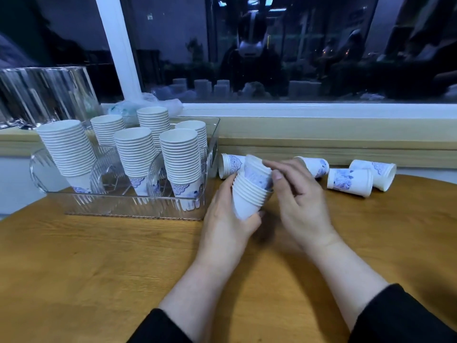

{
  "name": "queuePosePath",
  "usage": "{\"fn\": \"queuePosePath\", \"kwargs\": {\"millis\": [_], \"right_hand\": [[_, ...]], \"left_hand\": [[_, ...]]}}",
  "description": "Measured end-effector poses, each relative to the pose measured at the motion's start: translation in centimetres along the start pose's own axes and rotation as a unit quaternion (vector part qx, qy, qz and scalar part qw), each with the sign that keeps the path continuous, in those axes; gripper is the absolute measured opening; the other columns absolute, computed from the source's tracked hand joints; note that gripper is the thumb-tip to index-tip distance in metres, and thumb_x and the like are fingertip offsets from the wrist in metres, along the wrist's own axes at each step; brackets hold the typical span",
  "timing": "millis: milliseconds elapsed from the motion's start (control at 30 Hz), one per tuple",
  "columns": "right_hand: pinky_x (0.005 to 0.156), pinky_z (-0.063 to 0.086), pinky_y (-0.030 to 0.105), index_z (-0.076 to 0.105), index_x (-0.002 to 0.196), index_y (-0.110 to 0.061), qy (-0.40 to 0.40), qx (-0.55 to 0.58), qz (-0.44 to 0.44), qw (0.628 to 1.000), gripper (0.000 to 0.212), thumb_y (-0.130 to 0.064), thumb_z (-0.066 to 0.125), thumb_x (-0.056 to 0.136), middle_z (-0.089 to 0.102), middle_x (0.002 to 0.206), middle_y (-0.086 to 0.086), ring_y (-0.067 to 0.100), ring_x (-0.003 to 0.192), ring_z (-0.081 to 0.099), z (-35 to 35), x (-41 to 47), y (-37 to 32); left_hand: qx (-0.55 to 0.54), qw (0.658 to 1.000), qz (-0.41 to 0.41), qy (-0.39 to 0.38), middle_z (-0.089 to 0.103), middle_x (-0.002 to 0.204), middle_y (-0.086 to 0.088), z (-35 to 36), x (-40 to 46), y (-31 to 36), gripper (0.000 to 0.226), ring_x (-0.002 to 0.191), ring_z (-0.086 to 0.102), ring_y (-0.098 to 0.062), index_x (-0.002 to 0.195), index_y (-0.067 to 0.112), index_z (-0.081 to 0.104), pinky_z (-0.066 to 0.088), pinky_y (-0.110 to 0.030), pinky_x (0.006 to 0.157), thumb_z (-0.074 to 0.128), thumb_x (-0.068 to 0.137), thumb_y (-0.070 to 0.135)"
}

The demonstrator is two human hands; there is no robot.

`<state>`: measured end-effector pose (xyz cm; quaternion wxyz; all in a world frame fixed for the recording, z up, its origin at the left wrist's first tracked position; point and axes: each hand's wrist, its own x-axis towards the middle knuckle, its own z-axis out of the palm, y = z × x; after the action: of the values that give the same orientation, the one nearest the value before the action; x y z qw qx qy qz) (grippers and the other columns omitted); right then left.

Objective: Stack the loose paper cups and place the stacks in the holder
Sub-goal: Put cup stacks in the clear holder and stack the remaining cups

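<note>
Your left hand [230, 219] grips the short stack of paper cups [249, 196] from below, tilted over the wooden table [123, 256] just right of the clear holder [138, 209]. Your right hand [296, 194] pinches the top cup [257, 172], which sits crooked in the stack. Square its rim with the ones below, then press it straight down until it seats. Keep the left grip light so the walls do not buckle. Four loose cups [350, 181] lie on their sides by the window ledge.
</note>
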<state>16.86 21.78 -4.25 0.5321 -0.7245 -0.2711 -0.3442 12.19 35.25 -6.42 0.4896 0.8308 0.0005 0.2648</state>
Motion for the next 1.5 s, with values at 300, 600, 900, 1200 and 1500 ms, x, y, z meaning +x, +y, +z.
{"fn": "queuePosePath", "kwargs": {"millis": [300, 600, 900, 1200, 1500], "right_hand": [[0.099, 0.043, 0.033, 0.061, 0.125, -0.018, -0.098, -0.158, 0.098, 0.978, 0.029, -0.018, 0.058, 0.096, 0.06, 0.12, 0.001, 0.004, 0.107, 0.056, 2.9, 1.5, 6.0], [0.114, 0.012, 0.049, 0.03, 0.143, -0.051, -0.338, -0.313, 0.038, 0.887, 0.057, -0.045, 0.052, 0.091, 0.012, 0.163, -0.008, 0.022, 0.149, 0.008, 8.8, 6.2, 9.1], [0.099, 0.029, 0.045, 0.052, 0.115, -0.029, -0.264, -0.348, 0.006, 0.9, 0.026, -0.028, 0.054, 0.089, 0.038, 0.149, 0.003, 0.032, 0.131, 0.038, 8.5, 6.5, 9.5], [0.081, 0.043, 0.028, 0.056, 0.091, -0.013, -0.051, -0.226, 0.026, 0.972, 0.017, -0.022, 0.069, 0.088, 0.051, 0.131, 0.004, 0.027, 0.103, 0.058, 4.9, 5.2, 8.6], [0.102, 0.043, 0.051, 0.051, 0.103, -0.038, 0.113, 0.056, 0.059, 0.99, 0.007, -0.039, 0.045, 0.101, 0.058, 0.13, 0.014, 0.028, 0.122, 0.055, -1.5, 1.2, 1.1]], "left_hand": [[-0.097, 0.992, -0.081, -0.011, 0.063, 0.119, 0.017, -2.1, -1.2, -0.8, 0.075, 0.105, 0.057, 0.009, 0.131, 0.033, 0.042, 0.041, -0.003, 0.082, 0.084, 0.069, 0.023], [-0.083, 0.993, -0.077, 0.016, 0.064, 0.119, 0.018, -1.4, -0.6, -1.3, 0.078, 0.108, 0.059, 0.004, 0.134, 0.034, 0.043, 0.045, -0.011, 0.089, 0.085, 0.068, 0.025], [-0.094, 0.992, -0.084, 0.01, 0.066, 0.117, 0.015, -1.3, -0.6, -1.1, 0.077, 0.107, 0.062, 0.001, 0.133, 0.031, 0.046, 0.049, -0.02, 0.092, 0.084, 0.067, 0.025], [-0.092, 0.993, -0.072, 0.008, 0.067, 0.115, 0.015, -1.3, -0.7, -0.8, 0.078, 0.104, 0.063, 0.0, 0.133, 0.031, 0.046, 0.051, -0.026, 0.093, 0.078, 0.062, 0.035], [-0.052, 0.998, -0.038, -0.001, 0.059, 0.135, 0.014, -1.2, -0.7, -0.8, 0.087, 0.126, 0.055, -0.008, 0.142, 0.035, 0.042, 0.043, -0.041, 0.109, 0.078, 0.063, 0.031]]}}
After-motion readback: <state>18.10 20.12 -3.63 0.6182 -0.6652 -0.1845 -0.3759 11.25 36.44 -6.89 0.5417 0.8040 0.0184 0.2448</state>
